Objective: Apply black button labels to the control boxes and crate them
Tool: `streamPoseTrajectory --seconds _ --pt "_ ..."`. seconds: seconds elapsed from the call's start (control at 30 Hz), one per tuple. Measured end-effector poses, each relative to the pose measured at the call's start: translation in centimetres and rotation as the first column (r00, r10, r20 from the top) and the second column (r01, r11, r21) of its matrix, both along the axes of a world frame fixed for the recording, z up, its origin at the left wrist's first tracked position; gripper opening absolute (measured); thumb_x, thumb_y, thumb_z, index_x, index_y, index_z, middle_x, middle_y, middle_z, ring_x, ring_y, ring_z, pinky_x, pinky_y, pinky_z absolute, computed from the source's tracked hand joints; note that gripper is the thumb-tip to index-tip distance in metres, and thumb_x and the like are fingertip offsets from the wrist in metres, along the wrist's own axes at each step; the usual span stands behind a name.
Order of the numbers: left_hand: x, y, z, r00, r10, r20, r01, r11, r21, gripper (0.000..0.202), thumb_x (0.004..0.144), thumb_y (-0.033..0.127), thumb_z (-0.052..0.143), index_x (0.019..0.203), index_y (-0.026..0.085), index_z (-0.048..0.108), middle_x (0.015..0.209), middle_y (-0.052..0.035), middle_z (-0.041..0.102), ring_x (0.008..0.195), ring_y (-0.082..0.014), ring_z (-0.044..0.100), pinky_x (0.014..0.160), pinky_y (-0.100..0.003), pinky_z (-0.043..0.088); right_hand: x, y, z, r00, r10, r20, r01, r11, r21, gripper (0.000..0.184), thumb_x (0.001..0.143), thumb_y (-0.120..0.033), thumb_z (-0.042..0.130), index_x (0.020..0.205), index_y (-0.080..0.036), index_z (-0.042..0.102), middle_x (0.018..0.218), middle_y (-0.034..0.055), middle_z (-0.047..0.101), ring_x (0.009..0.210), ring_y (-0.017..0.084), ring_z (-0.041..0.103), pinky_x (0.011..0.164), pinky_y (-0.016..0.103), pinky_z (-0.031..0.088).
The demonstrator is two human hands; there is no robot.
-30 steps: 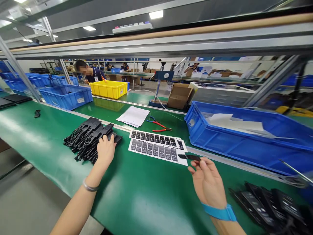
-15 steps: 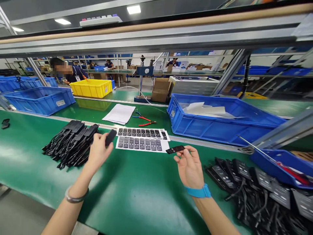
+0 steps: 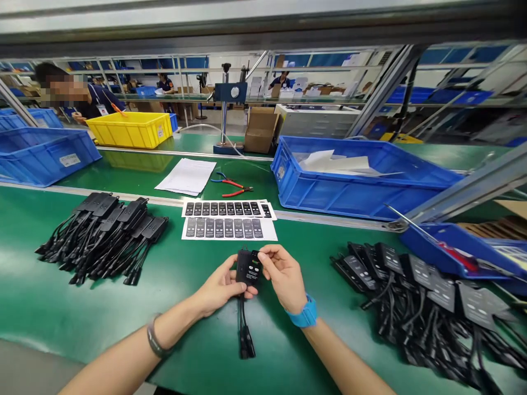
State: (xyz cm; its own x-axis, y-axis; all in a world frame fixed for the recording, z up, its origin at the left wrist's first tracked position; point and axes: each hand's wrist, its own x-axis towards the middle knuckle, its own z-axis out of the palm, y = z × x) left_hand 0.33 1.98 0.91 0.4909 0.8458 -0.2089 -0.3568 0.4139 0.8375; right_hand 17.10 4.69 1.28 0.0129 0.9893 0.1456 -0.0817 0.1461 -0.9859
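My left hand (image 3: pixel 222 286) grips a small black box with cables (image 3: pixel 242 264), its two short leads hanging down toward me over the green bench. With thumb and fingers pinched, my right hand (image 3: pixel 285 277) holds a black printed label (image 3: pixel 253 269) by its upper right corner. The label lies against the box's face; whether it is stuck down I cannot tell. Beyond my hands are white sheets of black labels (image 3: pixel 269 230). A pile of similar cabled boxes (image 3: pixel 102 236) lies to the left, and another pile with printed faces (image 3: pixel 436 296) to the right.
Red-handled pliers (image 3: pixel 234 192) and a stack of white paper (image 3: pixel 185 175) lie past the label sheets. Blue bins (image 3: pixel 362 195) and a yellow bin (image 3: pixel 129 131) stand farther back. A metal frame bar (image 3: pixel 263 27) crosses overhead. One person (image 3: pixel 102 99) works at the back left.
My left hand has brought a cabled box from the left pile to the middle. My right hand has moved left and laid the label against it. The view has tipped downward.
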Motion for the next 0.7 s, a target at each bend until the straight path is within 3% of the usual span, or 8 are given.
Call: streamPoseTrajectory --seconds 0.13,0.3,0.7 --pt "-0.22 -0.16 -0.36 0.998 -0.052 0.045 0.053 0.998 -0.024 0.071 0.070 0.022 0.081 0.131 0.019 0.045 0.102 -0.0117 0.069 0.087 -0.0219 0.071 0.084 -0.037 0.052 -0.32 -0.45 0.26 0.997 -0.014 0.071 0.013 1.000 0.022 0.019 0.080 -0.038 0.072 0.083 -0.021 0.066 0.073 -0.0007 0.059 0.051 0.009 0.045 0.045 0.023 0.039" --pt "-0.22 -0.12 -0.47 0.995 -0.074 0.072 0.078 0.996 -0.048 0.066 0.072 0.019 0.080 0.129 0.020 0.048 0.107 -0.0138 0.069 0.091 -0.0247 0.071 0.087 -0.039 0.052 -0.57 -0.77 0.27 0.995 -0.010 0.096 0.010 1.000 0.000 0.020 0.079 -0.039 0.072 0.082 -0.021 0.066 0.072 0.0004 0.061 0.056 0.012 0.051 0.047 0.023 0.044" --pt "-0.09 -0.34 -0.52 0.996 -0.085 0.039 0.087 0.996 -0.037 0.068 0.077 0.030 0.078 0.136 0.022 0.046 0.099 -0.0107 0.070 0.093 -0.0271 0.071 0.086 -0.041 0.053 -0.83 -1.01 0.40 0.997 -0.010 0.080 0.017 0.997 -0.080 0.026 0.074 -0.043 0.075 0.080 -0.020 0.065 0.066 0.0008 0.062 0.055 0.013 0.055 0.042 0.022 0.048"
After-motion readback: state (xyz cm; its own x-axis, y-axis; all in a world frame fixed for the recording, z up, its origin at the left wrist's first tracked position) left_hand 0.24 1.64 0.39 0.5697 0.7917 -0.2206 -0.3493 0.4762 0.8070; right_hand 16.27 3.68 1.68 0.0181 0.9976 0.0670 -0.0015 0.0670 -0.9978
